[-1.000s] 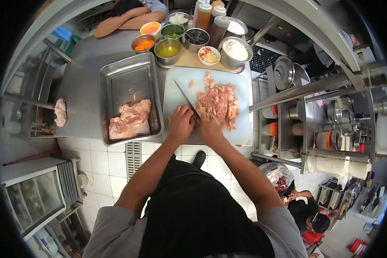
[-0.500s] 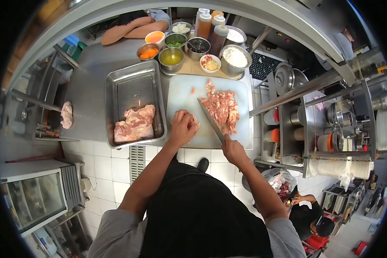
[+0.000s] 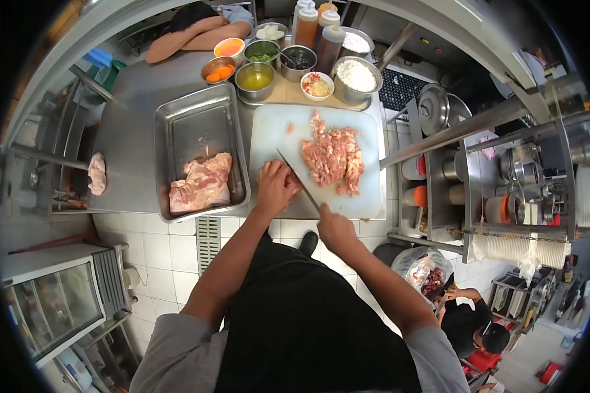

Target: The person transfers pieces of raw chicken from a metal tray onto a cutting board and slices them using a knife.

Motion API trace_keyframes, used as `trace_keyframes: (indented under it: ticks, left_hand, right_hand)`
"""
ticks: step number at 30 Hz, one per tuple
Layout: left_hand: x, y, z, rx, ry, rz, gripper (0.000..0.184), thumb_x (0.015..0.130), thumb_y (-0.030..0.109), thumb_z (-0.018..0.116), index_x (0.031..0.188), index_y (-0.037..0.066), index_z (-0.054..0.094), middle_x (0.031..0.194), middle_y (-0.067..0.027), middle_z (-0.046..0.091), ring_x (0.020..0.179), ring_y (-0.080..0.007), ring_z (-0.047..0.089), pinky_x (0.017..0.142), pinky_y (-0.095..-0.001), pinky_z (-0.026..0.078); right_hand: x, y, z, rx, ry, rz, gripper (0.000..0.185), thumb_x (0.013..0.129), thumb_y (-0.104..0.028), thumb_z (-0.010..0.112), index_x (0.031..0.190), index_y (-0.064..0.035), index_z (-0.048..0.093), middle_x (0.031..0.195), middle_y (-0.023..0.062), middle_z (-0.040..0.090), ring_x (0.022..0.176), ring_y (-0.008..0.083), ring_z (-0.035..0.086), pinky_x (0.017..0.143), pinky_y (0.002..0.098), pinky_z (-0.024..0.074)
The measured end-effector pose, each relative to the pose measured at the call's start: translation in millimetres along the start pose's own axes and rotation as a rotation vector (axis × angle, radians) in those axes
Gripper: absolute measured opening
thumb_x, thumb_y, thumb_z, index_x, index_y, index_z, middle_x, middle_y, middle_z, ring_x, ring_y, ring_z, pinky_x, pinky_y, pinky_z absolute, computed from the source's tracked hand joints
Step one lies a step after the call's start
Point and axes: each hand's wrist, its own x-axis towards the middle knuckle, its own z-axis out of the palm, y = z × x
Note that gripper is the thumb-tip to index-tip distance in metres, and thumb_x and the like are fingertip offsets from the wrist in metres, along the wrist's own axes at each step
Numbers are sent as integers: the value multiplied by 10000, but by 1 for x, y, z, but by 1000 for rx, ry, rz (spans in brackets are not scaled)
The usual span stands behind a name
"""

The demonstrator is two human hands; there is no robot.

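Note:
My right hand (image 3: 335, 227) is closed round the handle of a knife (image 3: 301, 185), whose blade slants up and left over the cutting board (image 3: 275, 131). Beside the blade, my left hand (image 3: 275, 187) presses with curled fingers on a piece of raw meat (image 3: 295, 190), mostly hidden under it. Right of the blade lies a pile of chopped raw meat (image 3: 334, 157). Larger uncut pieces of raw meat (image 3: 202, 183) rest in the metal tray (image 3: 196, 128) to the left of the board.
Behind the board, a metal bowl of yellow liquid (image 3: 255, 80), a bowl of white powder (image 3: 356, 76), other bowls and squeeze bottles (image 3: 306, 26) stand close together. A person's folded arms (image 3: 196, 36) rest on the table's far edge. A cloth (image 3: 97, 173) hangs at the left.
The knife has moved left, from the chopped pile to the meat under my left hand. My right hand has moved left with it. The whole view has shifted slightly.

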Motion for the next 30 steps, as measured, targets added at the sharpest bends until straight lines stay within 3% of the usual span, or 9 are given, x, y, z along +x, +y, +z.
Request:
trace_keyframes:
  ticks: [3, 7, 11, 14, 19, 21, 22, 28, 30]
  left_hand:
    - [-1, -2, 1, -16, -8, 11, 231, 755, 107, 729, 962, 34, 657, 1071, -109, 603, 1053, -336, 563, 923, -478, 446]
    - [-2, 1, -2, -32, 0, 24, 235, 754, 104, 731, 964, 30, 655, 1068, -114, 602, 1051, -345, 561, 914, -482, 454]
    - [0, -7, 3, -65, 30, 14, 204, 763, 90, 720, 941, 31, 639, 1055, -128, 595, 1044, -361, 561, 908, -490, 457]
    - [-2, -11, 4, -58, 36, 8, 172, 774, 70, 700, 922, 30, 623, 1043, -137, 587, 1032, -370, 562, 909, -494, 457]
    - [-3, -5, 3, -110, 31, -11, 151, 785, 58, 685, 912, 23, 611, 1011, -129, 580, 1016, -364, 563, 900, -493, 452]
    - [0, -6, 1, -90, 25, -12, 156, 785, 66, 689, 911, 20, 609, 995, -122, 578, 1014, -358, 562, 896, -493, 450]
    - [1, -6, -1, -97, 35, 0, 153, 785, 70, 691, 906, 24, 609, 989, -119, 578, 1011, -355, 561, 895, -492, 450]
    - [-2, -7, -3, -107, 32, 35, 146, 783, 101, 703, 877, 42, 608, 978, -113, 577, 998, -348, 558, 890, -485, 449]
    - [-1, -3, 1, -106, 14, 18, 146, 782, 112, 706, 862, 45, 603, 972, -113, 575, 991, -349, 556, 883, -484, 451]
  right_hand:
    - [-36, 0, -22, -41, -231, 138, 341, 967, -139, 540, 1259, 25, 472, 821, 273, 735, 736, 450, 744, 669, 571, 594]
    - [-7, -8, -17, -4, -140, 69, 381, 987, -146, 523, 1314, 44, 481, 832, 270, 740, 753, 445, 751, 661, 552, 604]
    - [104, -17, 27, -9, 185, -118, 312, 996, -189, 561, 1211, 25, 491, 786, 261, 718, 738, 456, 738, 644, 568, 590]
    - [122, -21, 15, -37, 84, -99, 323, 1005, -206, 551, 1219, 28, 492, 782, 251, 715, 735, 455, 733, 625, 558, 584]
    - [-5, 14, 9, 67, -10, 19, 332, 1004, -196, 534, 1257, 7, 464, 768, 285, 700, 716, 495, 708, 658, 619, 558]
    - [-45, 24, 4, 19, -173, 98, 387, 983, -175, 570, 1292, 29, 459, 782, 294, 708, 721, 481, 723, 649, 613, 563]
    - [-54, 20, -2, 58, -166, 119, 264, 980, -165, 558, 1155, -4, 443, 749, 302, 690, 699, 509, 696, 654, 641, 540]
    - [47, 7, 24, 53, 157, -137, 409, 988, -173, 561, 1311, 62, 475, 797, 294, 707, 729, 491, 709, 639, 607, 554]
    - [86, 11, 23, 165, 127, -115, 371, 983, -174, 563, 1260, 63, 495, 805, 292, 709, 731, 483, 712, 632, 590, 557]
